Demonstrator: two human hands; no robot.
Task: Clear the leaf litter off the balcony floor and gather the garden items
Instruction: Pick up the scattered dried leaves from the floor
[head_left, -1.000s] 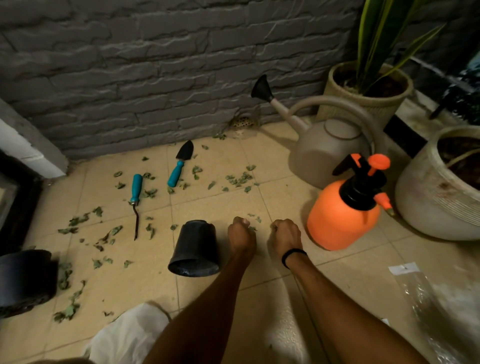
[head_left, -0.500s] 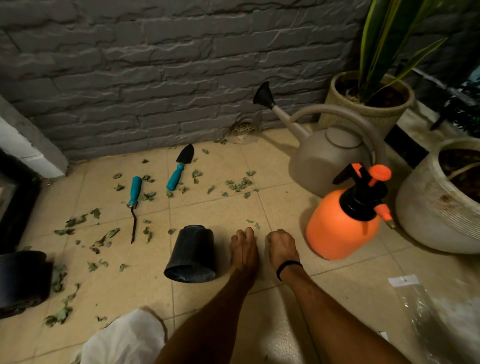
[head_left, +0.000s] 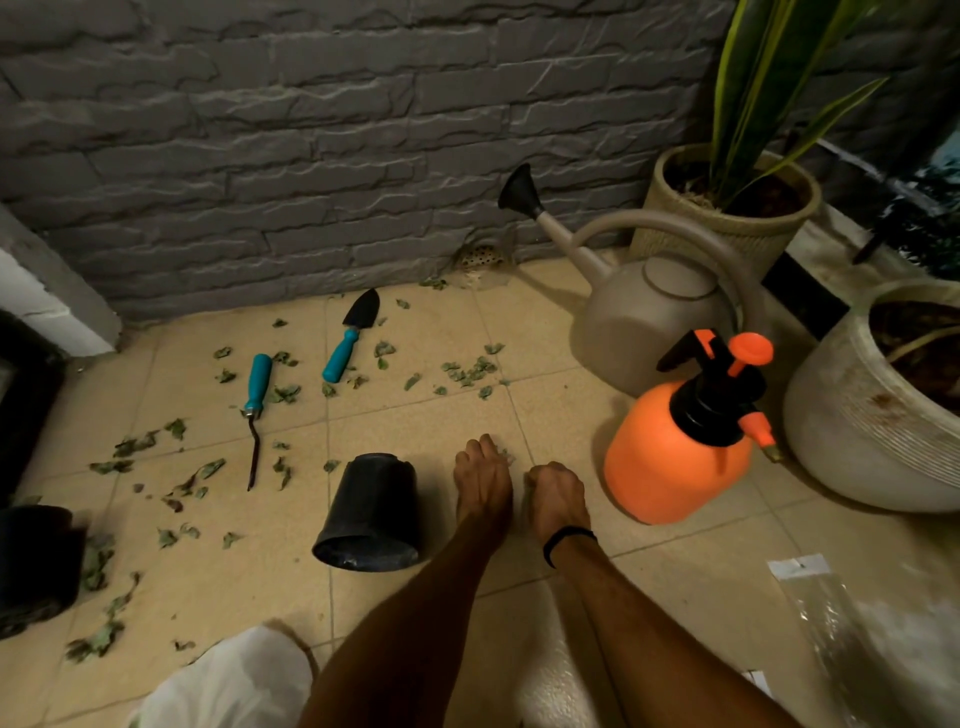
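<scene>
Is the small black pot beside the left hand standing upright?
No, the black pot lies on its side, open mouth toward the camera.

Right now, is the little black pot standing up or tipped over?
Tipped over. The black pot lies on its side on the tiles, its open mouth facing the camera.

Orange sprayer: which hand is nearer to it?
Right. The right hand is just left of the orange sprayer; the left hand is farther left, beside the tipped black pot.
</scene>
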